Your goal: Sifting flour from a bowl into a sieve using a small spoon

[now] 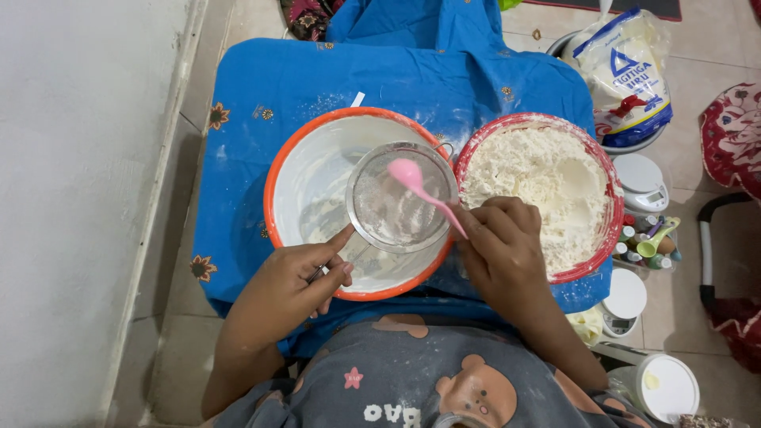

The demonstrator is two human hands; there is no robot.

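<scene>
The round wire sieve (400, 198) sits in the middle of the frame, right over the orange bowl (277, 190). There is only a thin dusting of flour left in its mesh. The left hand (297, 281), lower left, has its fingers pinched shut around the sieve's handle and holds it level. The right hand (499, 246) is closed around a pink spoon (412, 178), whose round end rests inside the sieve.

To do this well, I think the sieve should stay flat over the bowl, and the spoon should stir softly so no flour jumps out.

Just to the right stands a red bowl (606, 170) heaped with white flour. Both bowls sit on a blue cloth (261, 79). At the upper right lies a flour bag (626, 71), with a small white scale (642, 182) below it.
</scene>
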